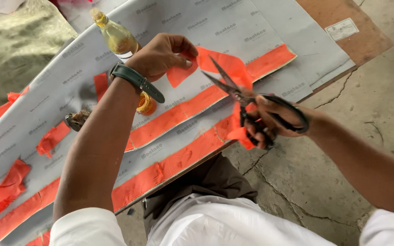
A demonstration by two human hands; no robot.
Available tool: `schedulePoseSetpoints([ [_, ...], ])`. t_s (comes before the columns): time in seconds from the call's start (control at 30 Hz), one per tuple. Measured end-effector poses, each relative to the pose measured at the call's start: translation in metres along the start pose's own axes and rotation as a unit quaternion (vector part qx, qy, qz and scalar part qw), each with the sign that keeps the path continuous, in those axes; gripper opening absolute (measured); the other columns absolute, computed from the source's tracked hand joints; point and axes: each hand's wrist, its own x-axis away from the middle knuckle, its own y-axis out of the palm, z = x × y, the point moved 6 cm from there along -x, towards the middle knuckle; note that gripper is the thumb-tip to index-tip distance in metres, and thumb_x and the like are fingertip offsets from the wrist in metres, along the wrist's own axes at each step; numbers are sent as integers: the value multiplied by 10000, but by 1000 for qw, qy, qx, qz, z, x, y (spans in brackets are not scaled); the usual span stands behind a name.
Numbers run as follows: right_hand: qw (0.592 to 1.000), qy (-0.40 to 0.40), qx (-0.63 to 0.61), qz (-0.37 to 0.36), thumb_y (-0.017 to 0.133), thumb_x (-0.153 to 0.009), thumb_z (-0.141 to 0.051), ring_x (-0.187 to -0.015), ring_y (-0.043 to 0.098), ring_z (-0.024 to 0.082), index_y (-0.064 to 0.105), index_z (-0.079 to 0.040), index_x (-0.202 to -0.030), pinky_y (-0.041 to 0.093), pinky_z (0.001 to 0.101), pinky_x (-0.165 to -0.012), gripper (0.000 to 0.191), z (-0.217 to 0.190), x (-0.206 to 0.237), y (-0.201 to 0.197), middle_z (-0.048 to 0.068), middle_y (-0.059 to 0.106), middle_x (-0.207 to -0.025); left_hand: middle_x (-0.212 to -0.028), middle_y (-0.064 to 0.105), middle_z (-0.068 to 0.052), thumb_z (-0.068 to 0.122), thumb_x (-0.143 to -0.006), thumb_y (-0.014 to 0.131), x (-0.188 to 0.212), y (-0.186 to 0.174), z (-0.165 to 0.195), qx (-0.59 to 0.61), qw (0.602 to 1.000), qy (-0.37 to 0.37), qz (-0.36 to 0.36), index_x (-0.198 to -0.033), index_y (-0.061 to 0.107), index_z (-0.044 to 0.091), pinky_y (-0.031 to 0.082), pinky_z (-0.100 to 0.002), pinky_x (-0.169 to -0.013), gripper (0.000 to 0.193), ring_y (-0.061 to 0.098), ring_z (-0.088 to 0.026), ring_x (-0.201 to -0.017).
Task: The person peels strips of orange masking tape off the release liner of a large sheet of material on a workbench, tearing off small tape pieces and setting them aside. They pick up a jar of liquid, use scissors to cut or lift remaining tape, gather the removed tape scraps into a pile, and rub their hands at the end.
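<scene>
My left hand (163,53) pinches the upper edge of an orange strip of material (226,64), holding it up over the grey sheet (192,23). A dark green watch sits on that wrist. My right hand (270,120) grips black scissors (245,95) by the handles, their blades apart and pointing up-left against the orange strip. The strip's lower end hangs folded under my right hand.
Long orange strips (183,111) are stuck along the grey sheets on a brown board (361,38). A bottle of yellow liquid (115,36) lies behind my left wrist. Loose orange scraps (5,189) lie at the left. Cracked concrete floor (343,150) is at the right.
</scene>
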Motion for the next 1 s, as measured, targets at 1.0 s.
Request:
schedulePoseSetpoints([
  [1.0,887,-164,358,241,711,-923,-490,-455,487,123,-27,-290,-1680,411,303,-388,1077,-147,-77,-3,77,573,-713,-1266,698,-44,-143,-982,764,37,-62,52,17,959,266,100,-1211,679,-2,565,-270,-1024,282,669,-103,-1158],
])
